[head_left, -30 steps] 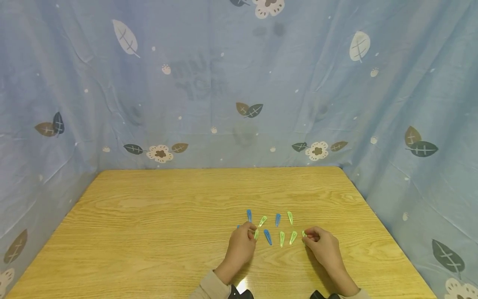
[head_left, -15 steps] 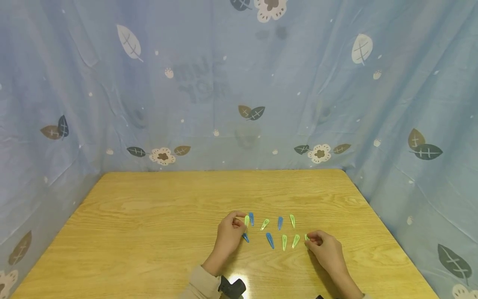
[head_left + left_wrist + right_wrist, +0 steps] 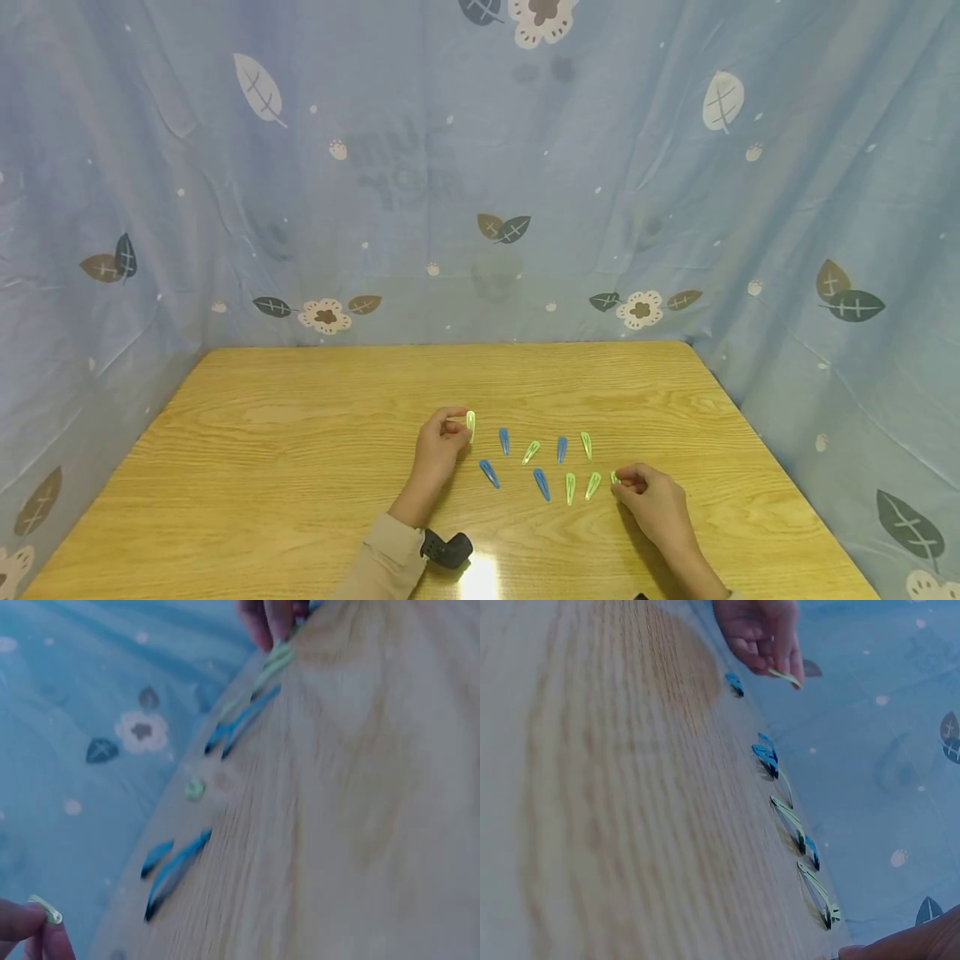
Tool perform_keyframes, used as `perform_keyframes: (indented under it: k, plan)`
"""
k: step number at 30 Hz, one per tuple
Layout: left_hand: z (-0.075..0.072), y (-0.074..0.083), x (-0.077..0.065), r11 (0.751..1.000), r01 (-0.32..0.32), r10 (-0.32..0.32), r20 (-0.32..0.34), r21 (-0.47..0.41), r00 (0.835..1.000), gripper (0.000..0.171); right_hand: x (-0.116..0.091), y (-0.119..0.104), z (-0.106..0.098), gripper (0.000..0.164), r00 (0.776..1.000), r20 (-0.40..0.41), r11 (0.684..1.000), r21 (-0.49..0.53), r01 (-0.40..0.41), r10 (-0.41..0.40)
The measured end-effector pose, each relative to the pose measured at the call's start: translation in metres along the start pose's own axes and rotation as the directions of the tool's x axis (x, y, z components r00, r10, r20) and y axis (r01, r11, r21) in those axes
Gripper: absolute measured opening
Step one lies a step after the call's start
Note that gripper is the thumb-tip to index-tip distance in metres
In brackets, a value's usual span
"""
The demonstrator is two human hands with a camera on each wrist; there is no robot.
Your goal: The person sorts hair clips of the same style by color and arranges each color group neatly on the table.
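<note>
My left hand [image 3: 438, 444] pinches a green snap hair clip [image 3: 470, 423] between thumb and fingertips, above the table. In the left wrist view this clip [image 3: 46, 908] sticks out past the fingertips. My right hand [image 3: 657, 500] pinches another green hair clip [image 3: 614, 477] low at the right end of the group, its lower part hidden by the fingers. Between the hands lie blue hair clips, one [image 3: 489, 473] nearest the left hand and another [image 3: 542, 484] in the front row. Green clips lie there too, including one [image 3: 593, 485] beside the right hand.
The clips rest on a wood-grain table [image 3: 300, 450]. A blue patterned curtain [image 3: 420, 183] hangs at the back and both sides. A black wrist device [image 3: 447, 551] sits by the left sleeve [image 3: 386, 554].
My left hand has carried the green hair clip up and to the left, away from the group, uncovering a blue clip. The right hand stays at its clip.
</note>
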State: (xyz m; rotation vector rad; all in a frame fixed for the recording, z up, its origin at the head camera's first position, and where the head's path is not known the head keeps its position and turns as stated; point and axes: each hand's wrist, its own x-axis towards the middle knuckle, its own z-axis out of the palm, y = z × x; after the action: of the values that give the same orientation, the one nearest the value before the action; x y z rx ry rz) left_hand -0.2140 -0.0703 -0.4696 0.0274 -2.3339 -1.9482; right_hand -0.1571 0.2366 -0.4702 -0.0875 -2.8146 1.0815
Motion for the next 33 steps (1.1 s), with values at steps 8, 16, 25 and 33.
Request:
perform_keyframes:
  k: [8, 16, 25, 33]
  plan:
    - [-0.010, -0.008, 0.028, 0.996, -0.008, 0.012, -0.044, 0.084, 0.999, 0.027, 0.000, 0.000, 0.001, 0.017, 1.000, 0.005, 1.000, 0.002, -0.003, 0.003]
    - [-0.014, -0.011, 0.056, 0.988, 0.018, -0.006, -0.078, 0.156, 0.997, 0.028, 0.001, 0.000, 0.001, 0.017, 1.000, -0.007, 1.000, -0.012, -0.010, 0.010]
    - [-0.012, -0.009, 0.068, 0.972, 0.037, -0.023, -0.062, 0.231, 0.998, 0.029, 0.001, 0.000, 0.001, 0.016, 1.000, -0.012, 1.000, -0.001, -0.011, 0.011]
    - [-0.008, -0.007, 0.072, 0.958, 0.040, -0.021, -0.068, 0.284, 0.997, 0.027, 0.001, 0.000, 0.000, 0.017, 0.999, -0.010, 0.999, 0.000, -0.041, 0.041]
